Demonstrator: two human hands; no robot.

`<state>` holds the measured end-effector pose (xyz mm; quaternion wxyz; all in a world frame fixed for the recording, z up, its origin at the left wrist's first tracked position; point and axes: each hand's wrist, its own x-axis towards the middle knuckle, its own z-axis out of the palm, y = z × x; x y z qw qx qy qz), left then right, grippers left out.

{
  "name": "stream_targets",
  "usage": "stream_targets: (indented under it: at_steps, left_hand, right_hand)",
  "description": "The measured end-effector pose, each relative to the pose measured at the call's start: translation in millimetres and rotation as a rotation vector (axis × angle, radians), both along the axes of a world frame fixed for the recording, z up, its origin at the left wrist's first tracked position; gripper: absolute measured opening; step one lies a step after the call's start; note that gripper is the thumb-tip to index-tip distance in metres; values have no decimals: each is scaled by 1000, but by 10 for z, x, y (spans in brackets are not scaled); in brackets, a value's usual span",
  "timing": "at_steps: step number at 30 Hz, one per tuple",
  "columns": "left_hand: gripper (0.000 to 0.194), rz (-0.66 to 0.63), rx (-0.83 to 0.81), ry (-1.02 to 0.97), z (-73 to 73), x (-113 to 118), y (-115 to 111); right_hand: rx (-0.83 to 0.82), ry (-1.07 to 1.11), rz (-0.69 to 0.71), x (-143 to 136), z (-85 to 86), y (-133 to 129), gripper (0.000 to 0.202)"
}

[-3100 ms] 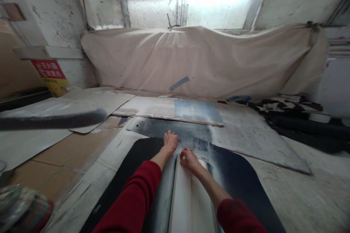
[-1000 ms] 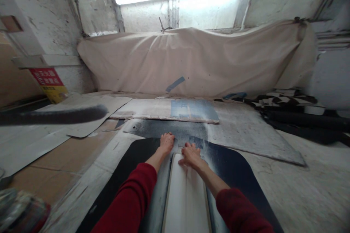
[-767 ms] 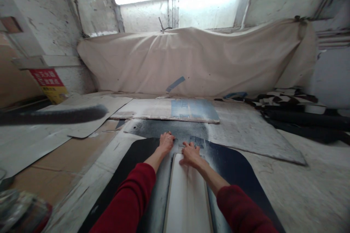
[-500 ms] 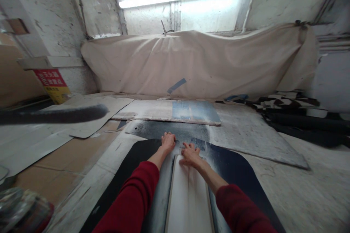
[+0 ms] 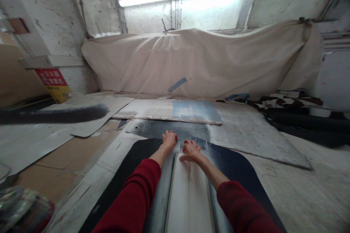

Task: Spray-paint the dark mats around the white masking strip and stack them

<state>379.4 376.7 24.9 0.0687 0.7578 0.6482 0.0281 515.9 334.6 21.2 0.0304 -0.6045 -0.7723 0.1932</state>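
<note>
"How far along are you?"

"The long white strip [image 5: 188, 196] is down, lying lengthwise along the pale-dusted middle of the dark round-cornered sheet [image 5: 237, 167]. Both my hands are at its far end, so I judge that end unfinished. Its near end runs out of view; what's left there I can't tell."

"And your grip?"

"My left hand [image 5: 170, 139] sits just left of the strip's far end and a little past it, fingers curled down; whether the tips pinch anything, I can't tell. My right hand [image 5: 191, 150] is at the strip's far end, fingers bent and spread, thumb apart from them. I see nothing held in it."

"Edges, room to move?"

"Right of the strip, past the sheet's rounded edge, there's a broad stretch of pale worktop [image 5: 298, 189], with black rolls [image 5: 308, 120] well apart. Ahead of the strip it's tighter: a grey-dusted sheet [image 5: 147, 128], then a blue-patched board [image 5: 150, 109] whose near edge could catch my knuckles. Well left of the strip are brown cardboard [image 5: 60, 156] and a blurred bundle [image 5: 24, 207]."
</note>
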Motion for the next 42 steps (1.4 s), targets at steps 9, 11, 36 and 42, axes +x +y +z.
stream_targets:
  at_steps: [9,11,36,42]
  left_hand:
    - [31,-14,-46,6,24,27,16]
    - [30,-25,-39,11,39,40,1]
    - [31,-278,-121,6,269,24,-315]
    - [32,-248,-43,59,240,124,-429]
  right_hand:
    - [29,24,-14,31,40,-38,37]
    - [48,15,-10,26,39,-43,38]
    - [54,-165,376,-45,231,-1778,38]
    - [13,-142,384,17,342,-1905,35]
